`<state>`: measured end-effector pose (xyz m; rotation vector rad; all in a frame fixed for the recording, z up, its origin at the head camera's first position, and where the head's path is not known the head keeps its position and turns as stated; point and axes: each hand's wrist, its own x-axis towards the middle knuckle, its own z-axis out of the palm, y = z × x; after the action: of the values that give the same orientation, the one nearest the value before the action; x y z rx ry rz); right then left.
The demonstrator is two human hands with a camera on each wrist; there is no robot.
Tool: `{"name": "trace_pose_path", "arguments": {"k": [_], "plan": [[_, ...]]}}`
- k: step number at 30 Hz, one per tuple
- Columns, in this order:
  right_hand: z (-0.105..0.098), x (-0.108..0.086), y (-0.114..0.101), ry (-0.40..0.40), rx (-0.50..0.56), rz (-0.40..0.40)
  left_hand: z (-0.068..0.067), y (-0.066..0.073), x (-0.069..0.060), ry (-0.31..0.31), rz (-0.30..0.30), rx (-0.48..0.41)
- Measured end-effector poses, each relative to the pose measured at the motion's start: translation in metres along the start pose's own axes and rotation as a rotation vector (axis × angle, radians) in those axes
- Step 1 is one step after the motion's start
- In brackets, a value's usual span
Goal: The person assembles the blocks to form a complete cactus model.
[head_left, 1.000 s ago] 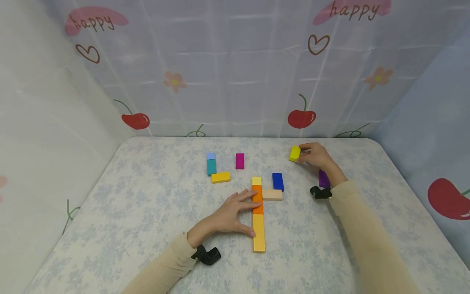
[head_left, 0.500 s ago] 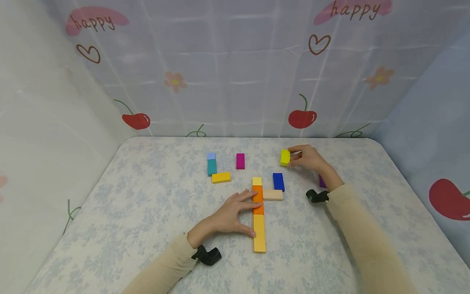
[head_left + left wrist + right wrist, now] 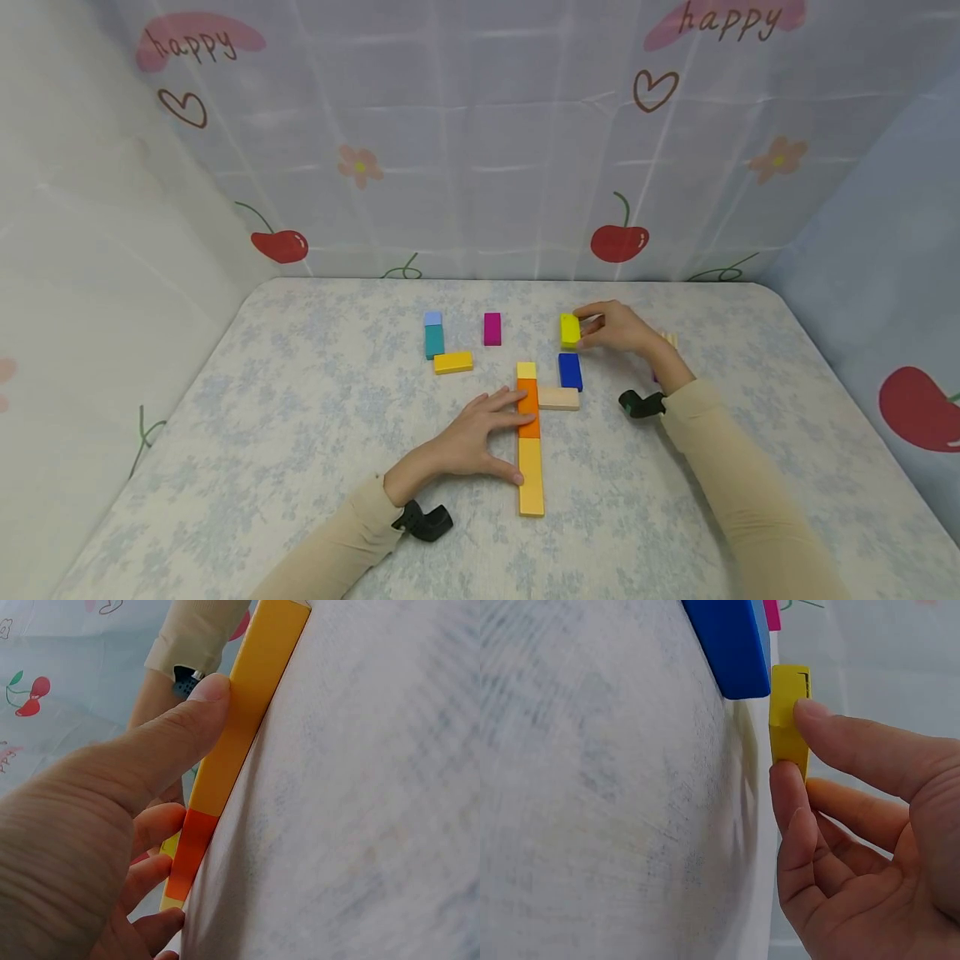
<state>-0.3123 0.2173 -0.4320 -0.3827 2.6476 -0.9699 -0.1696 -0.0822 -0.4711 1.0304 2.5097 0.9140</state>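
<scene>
My right hand [image 3: 615, 327] pinches a bright yellow block [image 3: 570, 331] between thumb and fingers, just beyond a blue block [image 3: 570, 372]. In the right wrist view, the yellow block [image 3: 786, 712] is held close to the cloth surface. My left hand [image 3: 468, 437] rests fairly straight fingers on an orange block [image 3: 529, 408], its thumb touching the side of a long golden-yellow block [image 3: 531, 479]. A pale yellow block [image 3: 527, 370] continues that row at the far end. Against the row's right side lies a beige block [image 3: 558, 398].
Farther back lie a magenta block [image 3: 492, 329], a light blue block [image 3: 432, 318], a teal block [image 3: 434, 342] and an amber block [image 3: 453, 362]. Behind the right wrist, a beige piece [image 3: 670, 338] and a purple one are mostly hidden. A patterned cloth covers the table [image 3: 300, 375].
Holding the bright yellow block, my right hand has moved left and slightly nearer, to just behind the blue block. My left hand stays on the row.
</scene>
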Motion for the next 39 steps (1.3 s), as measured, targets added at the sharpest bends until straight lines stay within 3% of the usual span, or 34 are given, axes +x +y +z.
{"name": "trace_pose_path", "arguments": {"k": [20, 27, 39], "plan": [[0.0048, -0.0043, -0.0021, -0.029, 0.035, -0.103, -0.0014, 0.0023, -0.0005, -0.007, -0.01, -0.004], [0.0077, 0.0006, 0.0009, -0.043, 0.012, -0.035, -0.0018, 0.0026, -0.0003, -0.003, 0.0, -0.008], [0.0065, -0.0013, -0.0021, -0.047, 0.018, -0.022, -0.0019, 0.0019, -0.0005, 0.003, 0.019, 0.001]]}}
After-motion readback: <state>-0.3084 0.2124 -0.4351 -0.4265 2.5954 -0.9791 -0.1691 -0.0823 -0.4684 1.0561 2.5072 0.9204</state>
